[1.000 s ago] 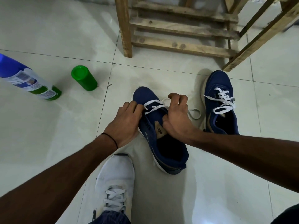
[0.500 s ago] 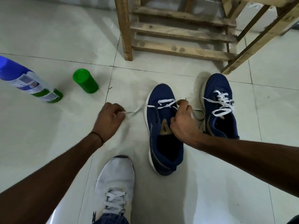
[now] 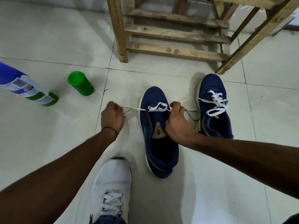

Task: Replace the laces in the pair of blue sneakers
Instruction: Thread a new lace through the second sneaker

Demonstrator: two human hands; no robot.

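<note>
Both arms are bare and stretched out forward, one coming in from about 7 o'clock, the other from about 4 o'clock. The left hand [image 3: 112, 118] is balled into a fist, back of the hand up, pinching the lace [image 3: 134, 108] that runs off toward 3 o'clock. The right hand [image 3: 177, 125] has its fingers curled tight over the other end.

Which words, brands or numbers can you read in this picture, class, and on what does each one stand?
No text is legible.
Label on the blue-and-green bottle: small print, too blurred to read.
Tan tongue patch of the nearer blue sneaker: a dark mark, too small to read.
</note>
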